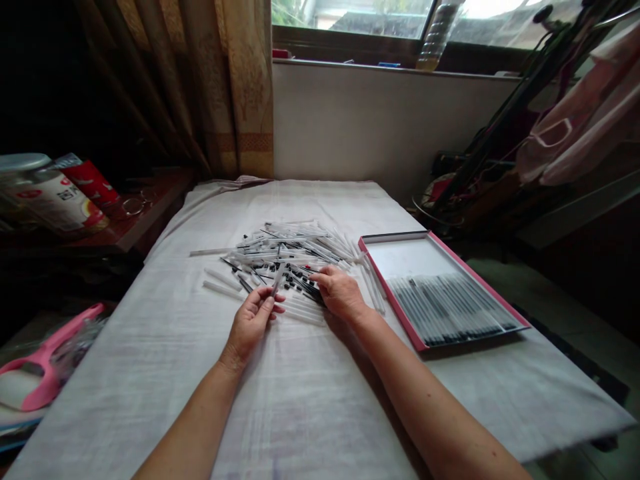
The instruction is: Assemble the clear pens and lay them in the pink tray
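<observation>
My left hand grips a clear plastic pen barrel between thumb and fingers, tilted upward. Over the right side of a loose heap, my right hand has its thumb and fingertips pressed together; whatever they pinch is too small to make out. The heap holds translucent pen tubes, thin dark refills and small black caps or plugs. A tiny red piece lies near my right fingertips. Right of the heap stands a shallow pink-edged box with a row of pens lying side by side.
A pale cloth covers the table. At left are a lidded jar, a red packet and a pink-handled object. A curtain and a window sill with a plastic bottle stand behind.
</observation>
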Available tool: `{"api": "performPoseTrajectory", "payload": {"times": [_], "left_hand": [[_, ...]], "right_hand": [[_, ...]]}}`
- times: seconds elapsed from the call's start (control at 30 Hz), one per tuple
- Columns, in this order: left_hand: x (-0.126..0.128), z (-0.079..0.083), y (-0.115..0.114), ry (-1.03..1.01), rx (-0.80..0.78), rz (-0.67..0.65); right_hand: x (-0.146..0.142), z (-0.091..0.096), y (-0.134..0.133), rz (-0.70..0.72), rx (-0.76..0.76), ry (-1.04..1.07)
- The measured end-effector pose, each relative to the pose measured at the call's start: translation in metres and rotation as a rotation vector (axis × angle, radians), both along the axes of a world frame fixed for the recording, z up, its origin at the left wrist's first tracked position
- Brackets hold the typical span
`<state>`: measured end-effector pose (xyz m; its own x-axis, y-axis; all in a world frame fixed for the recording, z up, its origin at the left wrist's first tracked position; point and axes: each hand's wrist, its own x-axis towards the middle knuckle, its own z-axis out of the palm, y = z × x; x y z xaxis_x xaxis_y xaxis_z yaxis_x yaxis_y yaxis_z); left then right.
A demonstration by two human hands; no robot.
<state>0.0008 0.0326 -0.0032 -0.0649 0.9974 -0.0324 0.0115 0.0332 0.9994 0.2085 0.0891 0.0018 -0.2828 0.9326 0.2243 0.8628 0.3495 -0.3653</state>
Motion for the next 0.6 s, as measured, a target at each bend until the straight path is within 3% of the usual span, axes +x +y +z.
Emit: {"api": "performPoseTrajectory", "payload": {"times": [0.17,0.33,0.43,0.5,0.6], "left_hand": [[-0.002,0.007,0.000,-0.193,-0.093,-0.013],[-0.006,0.009,0.002,-0.315,-0.146,-0.027],[-0.007,0.009,0.002,-0.320,-0.151,-0.021],[-0.007,0.010,0.002,-0.290,-0.139,-0.019],[-0.006,0.010,0.000,-0.216,-0.114,-0.027]], "right_hand": [[-0.008,0.011,0.008,0.027,-0.077,-0.257],[-0.007,0.012,0.012,0.029,-0.091,-0.283],[-0.004,0.011,0.007,-0.001,-0.047,-0.064],[-0.001,0.011,-0.001,-0.033,-0.056,0.218],[0.002,0.012,-0.016,-0.077,-0.185,0.701]]}}
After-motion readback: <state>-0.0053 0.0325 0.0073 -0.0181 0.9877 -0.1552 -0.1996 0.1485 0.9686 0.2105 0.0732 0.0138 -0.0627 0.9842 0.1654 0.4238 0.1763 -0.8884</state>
